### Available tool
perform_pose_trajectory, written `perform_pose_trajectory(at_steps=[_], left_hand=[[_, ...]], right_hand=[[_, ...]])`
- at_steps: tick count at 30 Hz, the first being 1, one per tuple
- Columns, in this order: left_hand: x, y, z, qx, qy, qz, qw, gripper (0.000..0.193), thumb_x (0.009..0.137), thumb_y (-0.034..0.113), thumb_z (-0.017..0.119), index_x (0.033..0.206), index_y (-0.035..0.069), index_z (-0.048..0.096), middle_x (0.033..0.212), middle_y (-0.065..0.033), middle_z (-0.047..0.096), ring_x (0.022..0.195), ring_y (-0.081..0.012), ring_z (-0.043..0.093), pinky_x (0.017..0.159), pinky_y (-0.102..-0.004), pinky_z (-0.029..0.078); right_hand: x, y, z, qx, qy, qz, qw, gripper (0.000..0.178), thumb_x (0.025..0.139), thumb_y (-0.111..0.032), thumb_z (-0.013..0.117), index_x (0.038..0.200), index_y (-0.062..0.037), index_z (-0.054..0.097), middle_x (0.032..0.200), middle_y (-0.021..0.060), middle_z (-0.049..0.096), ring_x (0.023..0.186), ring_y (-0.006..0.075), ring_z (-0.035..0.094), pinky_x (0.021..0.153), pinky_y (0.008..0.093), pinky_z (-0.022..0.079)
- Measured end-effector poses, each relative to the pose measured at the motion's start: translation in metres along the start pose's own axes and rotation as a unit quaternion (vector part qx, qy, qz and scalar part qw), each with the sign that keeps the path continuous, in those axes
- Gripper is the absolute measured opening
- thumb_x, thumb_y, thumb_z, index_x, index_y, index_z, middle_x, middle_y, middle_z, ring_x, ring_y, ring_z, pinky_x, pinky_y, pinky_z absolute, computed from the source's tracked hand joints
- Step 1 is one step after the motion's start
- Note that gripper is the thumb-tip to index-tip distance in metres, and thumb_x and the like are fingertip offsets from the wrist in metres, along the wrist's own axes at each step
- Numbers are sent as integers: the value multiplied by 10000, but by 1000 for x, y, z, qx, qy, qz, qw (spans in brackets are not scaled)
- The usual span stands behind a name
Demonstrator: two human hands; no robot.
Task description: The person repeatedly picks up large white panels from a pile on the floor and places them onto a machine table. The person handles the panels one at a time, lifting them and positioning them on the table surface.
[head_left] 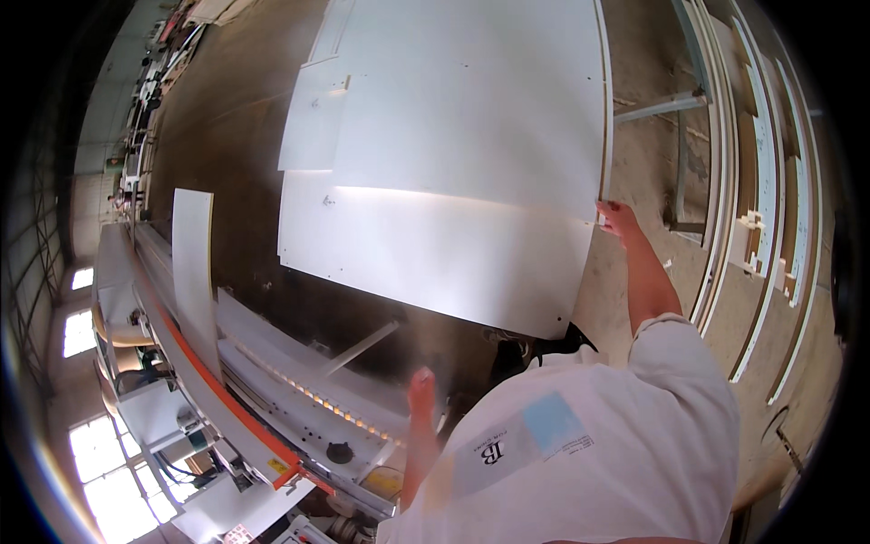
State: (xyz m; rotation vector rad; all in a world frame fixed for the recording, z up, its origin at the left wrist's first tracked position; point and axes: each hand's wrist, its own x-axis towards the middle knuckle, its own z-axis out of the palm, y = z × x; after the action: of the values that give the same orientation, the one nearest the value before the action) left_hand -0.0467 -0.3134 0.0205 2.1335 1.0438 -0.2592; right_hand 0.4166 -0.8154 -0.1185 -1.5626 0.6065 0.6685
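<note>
Large white panels (453, 127) lie stacked flat in front of me, their near edge slanting down to the right. My right hand (616, 220) is at the right edge of the stack, near its front corner, with the fingers closed on the edge of a white panel. My left hand (421, 390) hangs apart from the panels, between my body and the long machine at the left. Its fingers look curled in, and nothing shows in them.
A long machine with an orange-red rail (231, 394) and a row of small rollers (335, 408) runs along the left. A narrow white board (193, 272) stands against it. Long strips (766, 199) are stacked at the right, near a metal frame (666, 107).
</note>
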Motion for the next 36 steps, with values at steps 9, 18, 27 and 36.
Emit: perform_pose_trajectory(at_steps=[9,18,27,36], left_hand=[[-17,1,16,-68,-160,-85,981,391,974,313,591,1256,43,610,1123,-96,703,1029,-179,666,877,-313,500],[38,124,39,32,-232,10,972,425,960,328,600,1265,32,596,1169,-138,691,1060,-238,667,932,-363,502],[159,230,63,214,-95,289,928,692,845,293,712,1429,42,438,1461,-159,467,1373,-324,403,1132,-415,344],[196,246,87,470,-94,322,816,1028,797,357,751,1534,-28,147,1615,-228,117,1505,-356,124,1233,-381,173]], right_hand=[[-54,-34,6,43,-10,-49,998,343,915,-369,699,1076,-76,620,859,-40,519,765,82,497,838,356,539],[-83,36,-32,36,-8,43,998,243,905,-350,714,945,-150,581,830,-53,487,766,81,488,813,331,531],[-144,99,-38,94,-49,97,990,441,898,-501,678,1026,-85,606,935,12,593,819,143,567,850,396,523],[-153,82,4,-67,134,38,988,619,860,-585,662,963,25,667,898,138,653,870,222,604,796,389,469]])
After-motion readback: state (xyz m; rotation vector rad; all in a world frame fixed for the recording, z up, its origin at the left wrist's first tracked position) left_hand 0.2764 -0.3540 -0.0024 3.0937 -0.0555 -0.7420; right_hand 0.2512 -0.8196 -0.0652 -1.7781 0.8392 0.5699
